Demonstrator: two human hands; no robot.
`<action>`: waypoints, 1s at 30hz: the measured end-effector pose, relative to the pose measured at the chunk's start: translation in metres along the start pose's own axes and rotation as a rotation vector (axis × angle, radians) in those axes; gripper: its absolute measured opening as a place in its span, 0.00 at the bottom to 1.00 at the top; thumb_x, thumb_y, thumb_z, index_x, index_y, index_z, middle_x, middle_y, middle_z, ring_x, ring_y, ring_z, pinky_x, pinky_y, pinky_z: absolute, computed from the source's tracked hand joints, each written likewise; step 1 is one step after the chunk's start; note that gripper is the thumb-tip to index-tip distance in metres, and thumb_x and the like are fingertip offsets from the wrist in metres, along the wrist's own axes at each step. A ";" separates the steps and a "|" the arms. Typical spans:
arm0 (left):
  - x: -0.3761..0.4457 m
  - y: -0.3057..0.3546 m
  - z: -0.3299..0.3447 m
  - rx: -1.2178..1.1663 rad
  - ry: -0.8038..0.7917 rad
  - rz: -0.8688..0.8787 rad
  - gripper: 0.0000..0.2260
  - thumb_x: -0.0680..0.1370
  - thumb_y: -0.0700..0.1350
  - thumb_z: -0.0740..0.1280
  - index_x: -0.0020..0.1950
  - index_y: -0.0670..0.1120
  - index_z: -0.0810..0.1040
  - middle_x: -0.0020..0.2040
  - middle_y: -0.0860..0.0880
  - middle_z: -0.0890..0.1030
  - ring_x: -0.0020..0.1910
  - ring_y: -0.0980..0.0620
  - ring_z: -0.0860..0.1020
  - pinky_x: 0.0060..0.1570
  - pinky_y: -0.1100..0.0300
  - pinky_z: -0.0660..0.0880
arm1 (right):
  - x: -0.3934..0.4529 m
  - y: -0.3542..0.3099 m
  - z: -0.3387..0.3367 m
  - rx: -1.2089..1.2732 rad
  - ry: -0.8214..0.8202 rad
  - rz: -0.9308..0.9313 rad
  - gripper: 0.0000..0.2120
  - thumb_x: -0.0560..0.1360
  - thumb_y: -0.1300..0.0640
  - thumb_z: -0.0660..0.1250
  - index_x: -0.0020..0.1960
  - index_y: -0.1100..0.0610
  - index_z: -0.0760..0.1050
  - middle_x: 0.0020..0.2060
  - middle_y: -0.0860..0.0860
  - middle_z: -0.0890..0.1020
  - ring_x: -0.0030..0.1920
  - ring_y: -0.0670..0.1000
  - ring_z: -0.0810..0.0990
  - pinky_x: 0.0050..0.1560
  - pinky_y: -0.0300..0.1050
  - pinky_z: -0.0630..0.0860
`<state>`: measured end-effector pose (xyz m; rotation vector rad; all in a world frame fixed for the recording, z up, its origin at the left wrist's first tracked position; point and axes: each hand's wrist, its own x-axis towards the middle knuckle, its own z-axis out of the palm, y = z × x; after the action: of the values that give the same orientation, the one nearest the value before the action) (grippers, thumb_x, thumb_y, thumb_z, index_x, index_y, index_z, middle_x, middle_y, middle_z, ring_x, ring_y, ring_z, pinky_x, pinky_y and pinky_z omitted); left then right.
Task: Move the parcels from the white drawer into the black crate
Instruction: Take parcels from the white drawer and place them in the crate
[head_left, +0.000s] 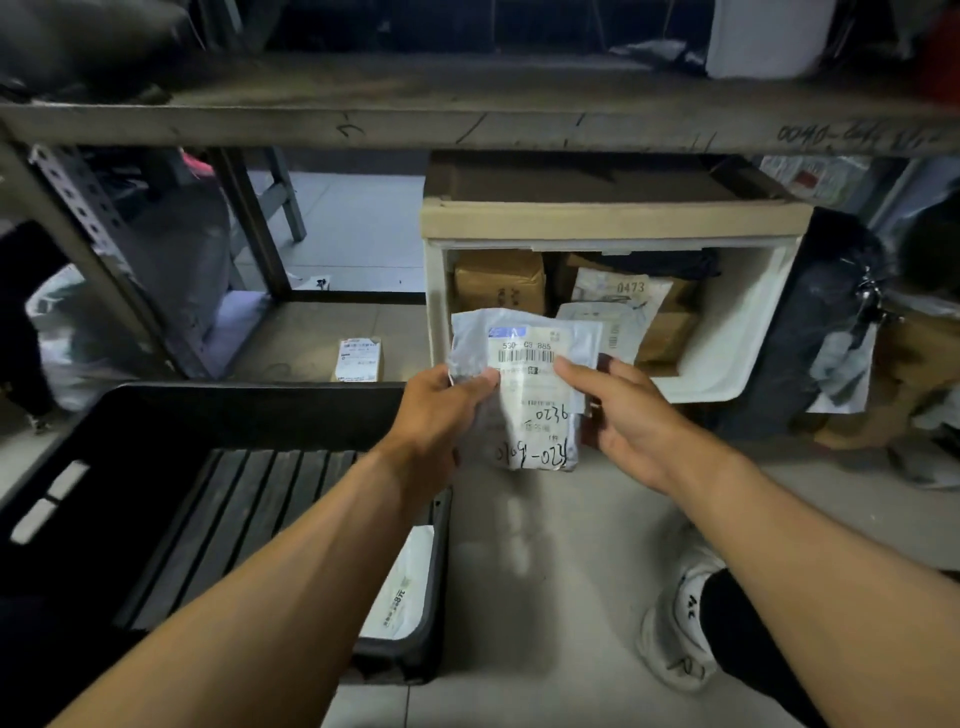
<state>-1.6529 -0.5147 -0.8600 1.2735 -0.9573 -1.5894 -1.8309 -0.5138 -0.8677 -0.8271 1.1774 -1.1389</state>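
A metal shelf rack (467, 124) spans the top of the view, with handwritten numbers on its front edge. Below it on the left, the black crate (171, 415) sits on the floor (545, 571), its ribbed bottom showing and one white parcel (402, 587) lying against its near right wall. To the right, under the rack, the white drawer (727, 358) stands pulled open beneath a beige cabinet top; inside it are brown cardboard boxes (498, 286) and a grey mailer marked 0473 (626, 291). A small labelled box (358, 359) rests on the lowest shelf between crate and drawer. In front of the drawer, above the floor, both hands hold a grey plastic parcel (530, 384) with a barcode label and handwritten digits. The left hand (441, 410) grips its left edge, thumb over the front. The right hand (623, 410) pinches its right edge, thumb on the label and fingers behind. A white shoe (675, 623) shows at lower right.
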 end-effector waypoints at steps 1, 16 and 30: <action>-0.005 -0.001 -0.006 -0.012 0.013 0.009 0.08 0.83 0.41 0.64 0.58 0.41 0.81 0.50 0.42 0.86 0.46 0.43 0.86 0.44 0.44 0.84 | -0.004 0.005 0.004 -0.002 -0.050 0.032 0.11 0.78 0.61 0.69 0.60 0.55 0.80 0.51 0.53 0.87 0.52 0.53 0.86 0.50 0.54 0.82; -0.018 -0.004 -0.049 -0.024 0.155 0.067 0.08 0.82 0.41 0.66 0.45 0.40 0.77 0.46 0.42 0.86 0.44 0.44 0.85 0.43 0.45 0.84 | -0.006 0.021 0.030 -0.087 -0.095 0.062 0.18 0.76 0.65 0.71 0.64 0.58 0.78 0.53 0.55 0.87 0.55 0.55 0.85 0.58 0.58 0.81; -0.017 -0.013 -0.037 0.301 -0.161 0.002 0.19 0.76 0.52 0.73 0.64 0.45 0.77 0.58 0.46 0.83 0.56 0.46 0.82 0.57 0.49 0.79 | -0.011 0.027 0.034 -0.118 0.015 0.080 0.14 0.75 0.66 0.71 0.60 0.57 0.80 0.47 0.54 0.88 0.50 0.55 0.86 0.58 0.58 0.80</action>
<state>-1.6162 -0.4965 -0.8733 1.3582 -1.3383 -1.6078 -1.7915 -0.4985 -0.8824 -0.8544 1.2888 -1.0192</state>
